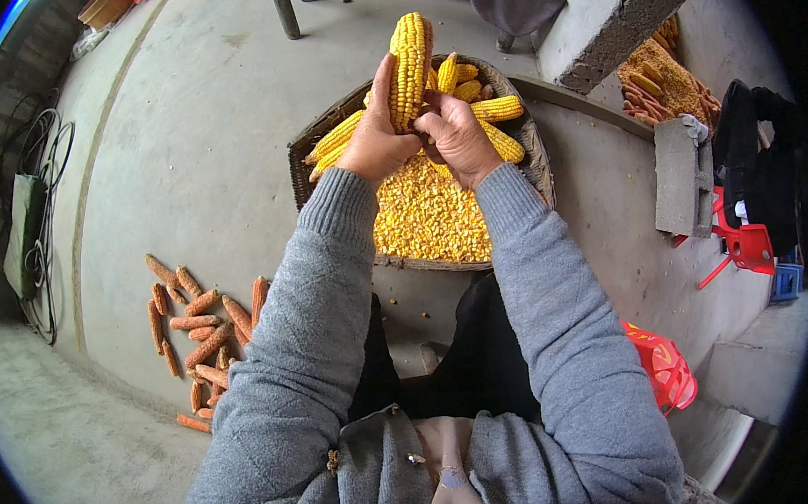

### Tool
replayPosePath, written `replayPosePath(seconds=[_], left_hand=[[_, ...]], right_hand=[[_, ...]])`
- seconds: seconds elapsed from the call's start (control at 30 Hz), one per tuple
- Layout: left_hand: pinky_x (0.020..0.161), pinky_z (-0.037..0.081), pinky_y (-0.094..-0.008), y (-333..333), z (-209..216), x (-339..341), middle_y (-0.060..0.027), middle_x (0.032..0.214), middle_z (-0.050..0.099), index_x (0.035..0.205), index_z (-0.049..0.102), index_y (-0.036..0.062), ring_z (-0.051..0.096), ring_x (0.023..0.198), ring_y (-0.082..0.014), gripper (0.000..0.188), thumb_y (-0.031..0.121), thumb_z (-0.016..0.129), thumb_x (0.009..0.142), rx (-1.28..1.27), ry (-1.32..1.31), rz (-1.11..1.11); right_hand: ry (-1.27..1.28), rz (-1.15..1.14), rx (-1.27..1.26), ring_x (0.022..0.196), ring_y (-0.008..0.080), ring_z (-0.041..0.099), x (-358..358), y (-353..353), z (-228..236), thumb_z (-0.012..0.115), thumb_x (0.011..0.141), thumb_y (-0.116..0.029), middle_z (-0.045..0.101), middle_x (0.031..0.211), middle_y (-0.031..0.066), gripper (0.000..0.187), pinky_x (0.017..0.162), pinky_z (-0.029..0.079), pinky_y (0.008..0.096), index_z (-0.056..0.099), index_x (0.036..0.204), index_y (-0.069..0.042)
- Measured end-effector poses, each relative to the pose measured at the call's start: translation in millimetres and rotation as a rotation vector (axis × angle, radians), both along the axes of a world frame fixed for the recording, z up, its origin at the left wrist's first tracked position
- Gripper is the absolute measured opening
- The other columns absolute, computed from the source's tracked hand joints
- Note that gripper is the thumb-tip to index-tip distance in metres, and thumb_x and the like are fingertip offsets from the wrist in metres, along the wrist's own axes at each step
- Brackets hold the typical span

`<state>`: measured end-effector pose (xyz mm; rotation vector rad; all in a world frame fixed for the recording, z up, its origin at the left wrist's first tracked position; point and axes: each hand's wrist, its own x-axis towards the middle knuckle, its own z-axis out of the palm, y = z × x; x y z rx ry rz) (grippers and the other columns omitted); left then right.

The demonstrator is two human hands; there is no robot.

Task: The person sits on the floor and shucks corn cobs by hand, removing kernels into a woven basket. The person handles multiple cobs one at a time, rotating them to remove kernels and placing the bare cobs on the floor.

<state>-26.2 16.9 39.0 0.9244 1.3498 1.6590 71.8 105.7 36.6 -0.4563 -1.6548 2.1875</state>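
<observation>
A yellow ear of corn (409, 60) stands upright above a woven basket (308, 151). My left hand (377, 132) grips the ear from the left, its thumb running up the side. Pressed against the ear's lower right part is my right hand (457, 136), fingers curled on the kernels. Loose yellow kernels (425, 218) fill the near half of the basket. Several whole yellow ears (497, 110) lie in its far half, partly hidden behind my hands.
Several bare orange cobs (199, 332) lie on the concrete floor at my left. A red plastic stool (660, 365) stands at my right, a second heap of corn and cobs (659, 80) beyond a concrete ledge. Black cables (35, 203) lie at far left.
</observation>
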Motion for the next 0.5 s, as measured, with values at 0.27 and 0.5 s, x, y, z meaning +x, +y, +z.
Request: replayPosePath(seconds=[0.27,0.5], left_hand=[[0.089,0.042,-0.028,1,0,1,-0.0114,0.134,0.033,0.142,0.009,0.0157,0.044,0.114,-0.0219,0.101,-0.02,0.049,0.056,0.034,-0.254,-0.001],[0.089,0.043,-0.0297,2,-2,1,-0.0115,0.135,0.033,0.142,0.01,0.0145,0.045,0.114,-0.0224,0.1,-0.02,0.048,0.056,0.085,-0.249,0.005]], right_hand=[[-0.086,0.121,-0.25,0.057,-0.0001,0.041,12,18,3,0.05,0.083,-0.009,0.048,0.076,-0.0041,0.043,0.043,0.035,0.0133,0.039,0.124,-0.004],[-0.06,0.052,-0.107,0.089,0.0149,0.055,12,6,14,0.056,0.08,-0.006,0.055,0.099,0.0076,0.051,0.074,0.047,0.0262,0.035,0.126,0.001]])
